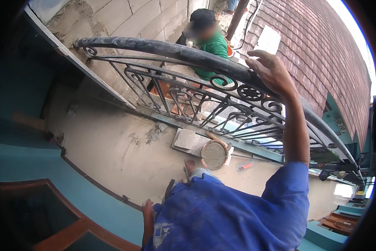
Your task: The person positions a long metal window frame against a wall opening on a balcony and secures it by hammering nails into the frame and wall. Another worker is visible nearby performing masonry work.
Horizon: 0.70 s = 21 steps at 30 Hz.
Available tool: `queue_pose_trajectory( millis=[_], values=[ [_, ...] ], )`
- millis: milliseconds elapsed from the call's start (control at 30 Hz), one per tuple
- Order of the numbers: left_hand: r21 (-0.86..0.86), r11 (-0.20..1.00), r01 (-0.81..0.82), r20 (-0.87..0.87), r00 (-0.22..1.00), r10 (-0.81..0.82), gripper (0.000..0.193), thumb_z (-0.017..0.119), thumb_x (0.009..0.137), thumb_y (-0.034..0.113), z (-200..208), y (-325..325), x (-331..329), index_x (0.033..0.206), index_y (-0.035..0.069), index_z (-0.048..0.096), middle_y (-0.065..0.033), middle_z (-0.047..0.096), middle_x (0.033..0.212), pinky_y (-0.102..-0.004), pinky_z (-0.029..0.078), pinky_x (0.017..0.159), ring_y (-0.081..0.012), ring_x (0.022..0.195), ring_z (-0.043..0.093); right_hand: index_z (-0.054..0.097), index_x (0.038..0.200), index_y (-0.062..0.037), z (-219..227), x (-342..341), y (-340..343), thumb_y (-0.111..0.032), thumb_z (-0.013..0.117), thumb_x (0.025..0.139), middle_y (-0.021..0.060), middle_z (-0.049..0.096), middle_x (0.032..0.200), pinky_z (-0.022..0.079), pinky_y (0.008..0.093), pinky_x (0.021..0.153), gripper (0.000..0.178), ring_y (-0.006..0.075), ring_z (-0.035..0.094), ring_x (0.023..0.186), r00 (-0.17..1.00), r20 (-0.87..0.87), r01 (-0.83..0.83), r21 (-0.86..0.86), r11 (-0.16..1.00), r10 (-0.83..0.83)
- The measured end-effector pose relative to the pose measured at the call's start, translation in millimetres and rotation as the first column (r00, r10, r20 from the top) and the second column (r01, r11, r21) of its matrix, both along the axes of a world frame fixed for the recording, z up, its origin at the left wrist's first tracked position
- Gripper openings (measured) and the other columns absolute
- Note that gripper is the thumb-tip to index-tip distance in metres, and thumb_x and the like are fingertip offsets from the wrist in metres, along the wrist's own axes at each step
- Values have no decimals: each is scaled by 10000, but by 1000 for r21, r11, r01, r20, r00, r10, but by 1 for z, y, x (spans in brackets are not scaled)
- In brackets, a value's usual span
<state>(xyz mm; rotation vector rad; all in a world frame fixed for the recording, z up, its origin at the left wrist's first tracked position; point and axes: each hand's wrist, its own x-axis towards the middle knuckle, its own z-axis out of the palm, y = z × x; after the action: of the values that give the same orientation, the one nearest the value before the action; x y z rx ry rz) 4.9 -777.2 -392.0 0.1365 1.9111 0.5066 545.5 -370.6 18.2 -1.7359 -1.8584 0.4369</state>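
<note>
My right hand [271, 72] is at the black metal handrail [175, 51], its fingers stretched out past the rail. It holds nothing that I can see; the heel of the hand seems to lie against the rail. Low beside my blue shirt is my left hand [147, 208]; its fingers are small and partly hidden, so I cannot make out a grip. By my bare foot [190, 166] stands a round bucket of grey mortar [214, 155]. A pale block or slab [188, 141] lies next to it, and a wooden tool handle [213, 136] touches the bucket's rim area.
Beyond the scrolled railing [196, 98], a person in a green shirt [215, 52] crouches near a block wall [150, 16]. A clear packet with a red item [247, 166] and grey debris [156, 133] lie on the floor. A tiled roof [305, 46] rises at right.
</note>
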Motion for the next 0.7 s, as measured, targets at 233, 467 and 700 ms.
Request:
queue_pose_trajectory(
  millis=[233,467,700],
  values=[
    [74,995,-73,1,997,73,434,596,980,334,13,32,-22,1310,55,557,-110,644,1140,-308,479,664,-216,920,626,660,1245,11,-25,-16,-19,-334,673,949,200,722,1103,532,357,869,455,246,699,988,987,-104,124,7,992,-122],
    [46,994,-96,-21,995,97,418,616,965,312,-16,8,-100,1278,36,590,-94,664,1052,-340,497,697,-213,888,639,658,1242,-36,-49,-102,10,-381,679,930,194,698,1088,510,411,857,465,341,686,971,968,217,73,242,968,-127],
    [254,614,747,-422,657,-625,408,624,956,303,-70,-69,-271,1256,27,610,-113,682,1046,-369,516,778,-274,915,649,584,1356,-62,-82,-214,71,-564,554,957,163,605,1357,353,483,1070,642,359,552,1258,786,500,138,430,892,-363]
  ],
)
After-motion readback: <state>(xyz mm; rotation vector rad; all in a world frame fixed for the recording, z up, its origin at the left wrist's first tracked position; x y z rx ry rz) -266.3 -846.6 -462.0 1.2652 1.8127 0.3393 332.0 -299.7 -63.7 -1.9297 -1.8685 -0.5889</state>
